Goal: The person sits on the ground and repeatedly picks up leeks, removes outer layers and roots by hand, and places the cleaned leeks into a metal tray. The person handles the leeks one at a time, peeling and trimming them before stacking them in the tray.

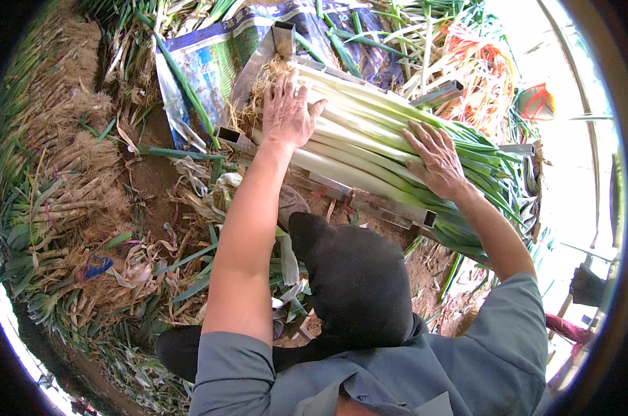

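Observation:
A thick bundle of trimmed green onions (345,130) lies in a metal rack (392,208), its roots at the upper left and its green leaves at the right. My left hand (289,112) rests flat on the white stalks near the roots, fingers spread. Further along the bundle, my right hand (436,156) lies on the stalks where they turn green, its fingers also apart. Neither hand is closed around anything. The roots (249,104) come close to the rack's upright metal end plate (251,70).
A long heap of untrimmed onions (69,182) runs down the left side. Behind the rack lies a printed plastic sheet (189,78) with loose leaves on it. Orange plastic ties (485,62) are piled at the upper right. Peeled leaves (189,260) litter the soil.

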Demonstrator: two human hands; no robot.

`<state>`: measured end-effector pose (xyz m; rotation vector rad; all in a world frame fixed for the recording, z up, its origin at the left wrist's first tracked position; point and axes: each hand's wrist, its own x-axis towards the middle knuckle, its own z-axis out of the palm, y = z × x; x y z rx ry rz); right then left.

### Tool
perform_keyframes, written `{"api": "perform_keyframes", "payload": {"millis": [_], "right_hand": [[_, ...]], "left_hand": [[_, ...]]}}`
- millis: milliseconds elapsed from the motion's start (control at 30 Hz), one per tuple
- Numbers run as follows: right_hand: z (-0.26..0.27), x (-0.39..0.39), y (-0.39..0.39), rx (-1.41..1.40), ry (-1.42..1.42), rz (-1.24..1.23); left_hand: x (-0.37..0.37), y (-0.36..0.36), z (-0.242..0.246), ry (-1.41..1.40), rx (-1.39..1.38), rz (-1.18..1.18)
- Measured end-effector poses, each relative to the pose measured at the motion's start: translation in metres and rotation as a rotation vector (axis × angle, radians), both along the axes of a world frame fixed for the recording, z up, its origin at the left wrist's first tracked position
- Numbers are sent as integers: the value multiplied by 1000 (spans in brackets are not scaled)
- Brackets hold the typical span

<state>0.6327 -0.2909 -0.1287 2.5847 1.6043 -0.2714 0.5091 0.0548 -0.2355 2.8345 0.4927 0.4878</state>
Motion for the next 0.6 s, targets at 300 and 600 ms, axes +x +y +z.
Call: {"api": "perform_keyframes", "payload": {"millis": [300,600], "right_hand": [[-3,22,26,253,181,-45],[-60,41,120,486,331,127]], "left_hand": [[0,5,8,112,-91,2],[2,3,11,155,-138,12]]}}
